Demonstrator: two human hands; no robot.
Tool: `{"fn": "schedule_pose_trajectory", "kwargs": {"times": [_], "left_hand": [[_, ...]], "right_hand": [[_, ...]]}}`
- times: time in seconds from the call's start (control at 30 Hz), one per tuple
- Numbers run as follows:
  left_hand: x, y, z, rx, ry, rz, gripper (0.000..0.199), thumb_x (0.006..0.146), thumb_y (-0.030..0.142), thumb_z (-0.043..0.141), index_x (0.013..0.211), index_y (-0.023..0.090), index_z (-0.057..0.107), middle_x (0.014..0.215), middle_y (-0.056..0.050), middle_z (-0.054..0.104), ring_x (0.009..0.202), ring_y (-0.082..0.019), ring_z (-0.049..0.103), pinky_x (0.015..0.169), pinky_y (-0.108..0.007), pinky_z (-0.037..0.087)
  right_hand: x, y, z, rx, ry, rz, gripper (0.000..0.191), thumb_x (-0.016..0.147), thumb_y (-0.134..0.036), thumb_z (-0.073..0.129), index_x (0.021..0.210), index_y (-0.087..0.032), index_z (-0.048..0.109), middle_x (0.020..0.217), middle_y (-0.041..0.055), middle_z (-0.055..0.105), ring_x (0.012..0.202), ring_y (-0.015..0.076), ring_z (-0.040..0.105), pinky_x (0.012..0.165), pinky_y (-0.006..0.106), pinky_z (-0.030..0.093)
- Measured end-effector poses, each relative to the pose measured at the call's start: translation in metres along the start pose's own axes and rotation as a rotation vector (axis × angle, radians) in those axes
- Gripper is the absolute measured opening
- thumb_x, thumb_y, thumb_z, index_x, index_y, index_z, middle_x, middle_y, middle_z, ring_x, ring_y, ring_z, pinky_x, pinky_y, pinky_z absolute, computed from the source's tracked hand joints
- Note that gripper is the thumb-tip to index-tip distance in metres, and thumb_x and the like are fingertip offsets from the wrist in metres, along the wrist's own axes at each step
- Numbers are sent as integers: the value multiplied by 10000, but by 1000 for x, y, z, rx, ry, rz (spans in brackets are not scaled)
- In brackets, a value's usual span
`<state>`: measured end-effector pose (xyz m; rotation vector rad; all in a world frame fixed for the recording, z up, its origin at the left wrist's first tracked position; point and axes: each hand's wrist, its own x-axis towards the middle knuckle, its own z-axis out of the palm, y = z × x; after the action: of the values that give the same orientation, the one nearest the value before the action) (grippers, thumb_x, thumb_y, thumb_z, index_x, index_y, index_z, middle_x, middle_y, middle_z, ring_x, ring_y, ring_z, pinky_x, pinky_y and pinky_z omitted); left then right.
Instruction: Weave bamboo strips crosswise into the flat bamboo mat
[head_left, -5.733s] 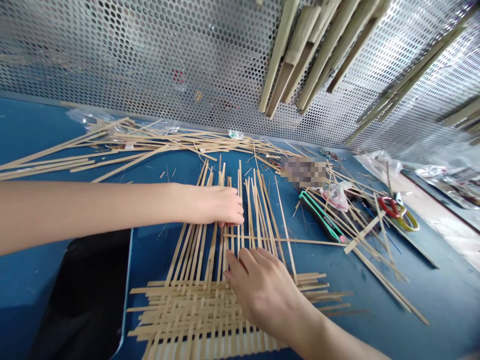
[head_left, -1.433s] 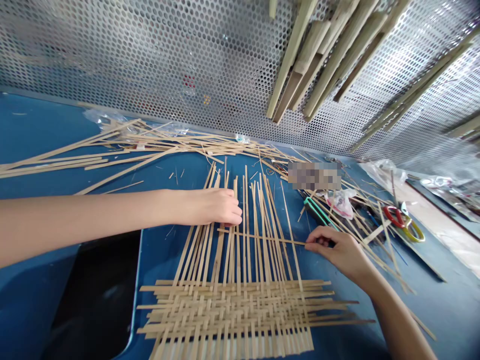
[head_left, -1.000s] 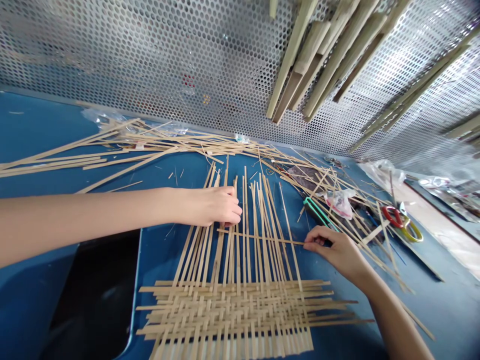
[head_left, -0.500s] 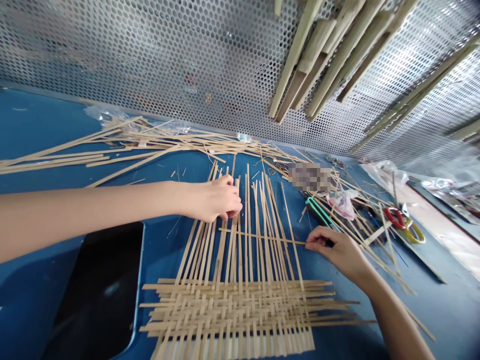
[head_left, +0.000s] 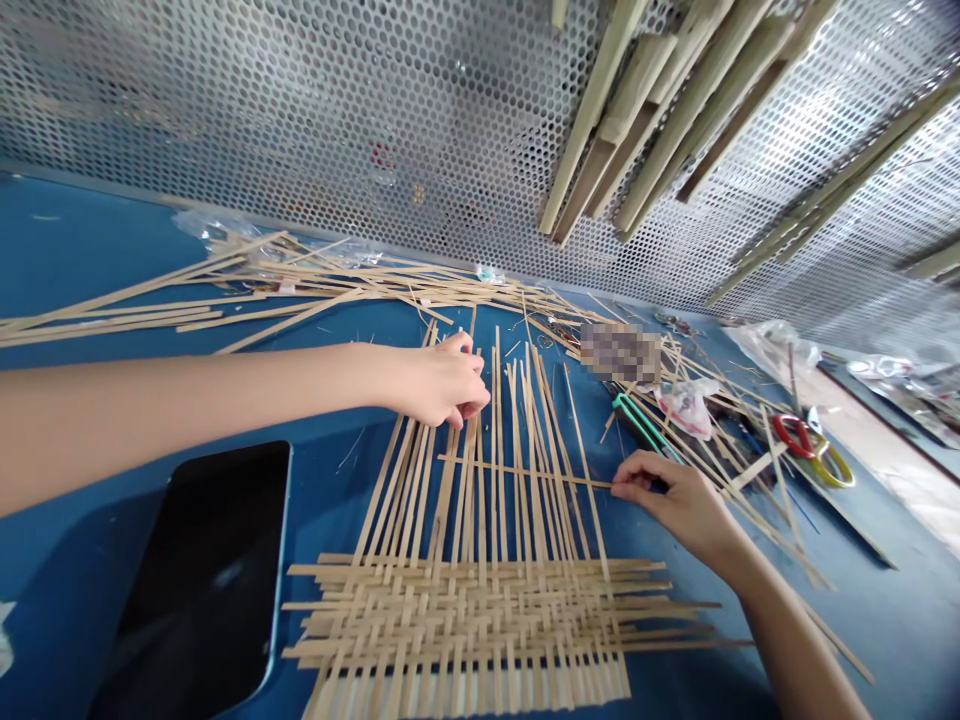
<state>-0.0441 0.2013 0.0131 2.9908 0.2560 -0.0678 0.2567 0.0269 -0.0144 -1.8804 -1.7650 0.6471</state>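
Left hand (head_left: 450,385) curled over upright strips (head_left: 443,495), grip unclear | right hand (head_left: 664,487): grip pinched on cross strip (head_left: 505,468)

- A craft workshop, by every sign: pale strips (head_left: 360,293) strewn across the blue counter (head_left: 97,225)!
- Front and centre, a woven lattice (head_left: 472,612)!
- Cutter (head_left: 646,428) and scissors (head_left: 812,446) (red and yellow handles, no less) off to the right!
- And behind, split canes (head_left: 682,140) against a perforated metal panel (head_left: 300,120)!

pale mat (head_left: 465,612) | part-woven, flat | thin strip (head_left: 508,469) | crosswise among lengthwise strips (head_left: 494,520)
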Motion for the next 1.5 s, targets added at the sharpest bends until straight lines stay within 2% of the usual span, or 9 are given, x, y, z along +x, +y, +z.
{"fn": "schedule_pose_trajectory", "kwargs": {"times": [0.2, 0.43, 0.67, 0.83, 1.07, 1.17, 1.3, 1.4, 1.5], "left_hand": [[-2, 4, -3, 4, 19, -52, 161, 764, 236, 745, 722, 178, 601, 758, -1, 660, 786, -175, 539, 888, -385, 221], [-2, 10, -7, 92, 20, -65, 230, 754, 304, 776, 713, 171, 593, 788, -3, 654, 800, -178, 542, 896, -380, 215], [-3, 3, -6, 173, 23, -65, 295, 717, 352, 792, 617, 187, 568, 638, 9, 612, 743, -179, 512, 838, -367, 237], [-3, 6, -7, 89, -4, -110, 251, 717, 325, 787, 675, 183, 585, 754, -3, 643, 853, -204, 522, 915, -394, 215], [-8, 10, 2, 58, 124, -167, 277, 705, 352, 798, 821, 181, 614, 923, -16, 644, 1005, -232, 510, 999, -412, 177], [-12, 8, 6, 18, 152, -193, 268, 723, 348, 802, 845, 179, 633, 951, -24, 643, 1015, -240, 513, 974, -405, 200], [-16, 5, 12, -136, 164, -93, 81, 809, 222, 732, 769, 209, 663, 858, 14, 643, 867, -170, 546, 850, -330, 275], [-18, 3, 16, -218, 158, -20, 94, 855, 170, 668, 771, 210, 662, 846, 20, 649, 828, -143, 564, 795, -291, 321], [-20, 5, 17, -211, 163, 16, 123, 874, 125, 628, 797, 215, 661, 857, 22, 655, 828, -138, 576, 783, -281, 342]], "right_hand": [[1, -1, -1, -19, -16, -17, 266, 738, -481, 665, 638, -235, 665, 646, 18, 638, 608, 181, 538, 607, 309, 467], [0, -2, 0, -13, -2, -5, 234, 726, -446, 671, 626, -234, 662, 628, 7, 622, 611, 176, 529, 613, 305, 457], [0, 1, 6, -2, 27, -30, 253, 753, -454, 658, 632, -232, 660, 645, 9, 629, 612, 172, 532, 602, 300, 453], [0, -2, 3, 0, 19, -23, 274, 741, -485, 675, 629, -235, 664, 636, 12, 635, 602, 173, 542, 601, 300, 469], [1, -3, 2, -17, 12, -20, 324, 733, -544, 678, 629, -238, 669, 633, 15, 646, 599, 177, 557, 597, 301, 484], [1, -2, 2, -9, 22, -8, 301, 728, -521, 680, 624, -239, 668, 629, 11, 641, 600, 178, 552, 598, 303, 478], [0, -2, 2, -8, 4, -20, 279, 738, -497, 683, 632, -238, 670, 637, 10, 643, 604, 177, 551, 605, 302, 477], [0, -3, 2, -9, 13, -24, 298, 745, -514, 670, 631, -239, 668, 635, 11, 645, 596, 176, 548, 595, 302, 473], [0, -3, 3, -7, 15, -26, 282, 740, -500, 668, 630, -240, 668, 623, 9, 640, 589, 176, 546, 586, 301, 468]]}}
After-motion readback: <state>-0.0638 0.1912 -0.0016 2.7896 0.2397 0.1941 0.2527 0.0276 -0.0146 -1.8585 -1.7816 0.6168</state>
